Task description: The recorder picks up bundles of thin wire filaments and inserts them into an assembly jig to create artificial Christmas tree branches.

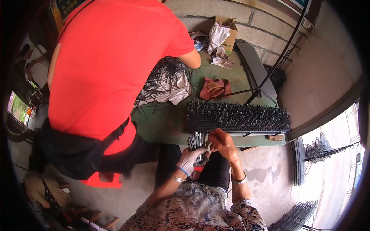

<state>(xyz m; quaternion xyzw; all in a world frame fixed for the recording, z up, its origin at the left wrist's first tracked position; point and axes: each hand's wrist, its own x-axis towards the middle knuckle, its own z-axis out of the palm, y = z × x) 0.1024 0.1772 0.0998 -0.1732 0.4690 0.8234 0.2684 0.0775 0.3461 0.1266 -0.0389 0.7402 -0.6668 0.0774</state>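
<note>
My left hand (187,161), in a pale glove with a blue cuff, is closed around a bundle of thin grey metal rods (197,141) above my lap. The rods stand roughly upright with their ends level with the table edge. Just right of the bundle is my bare right hand (223,144), its fingers pinched together; what is between them is too small to make out. Beyond both hands, a long rack packed with short dark upright rods (237,118) lies along the near edge of the green table (154,123).
At the left, a person in a red shirt (115,65) leans over the table on a red stool (103,181). Loose dark rods lie on a crumpled pale sheet (169,86). A reddish cloth (214,87), a cardboard box (230,38) and wire racks (298,161) are around.
</note>
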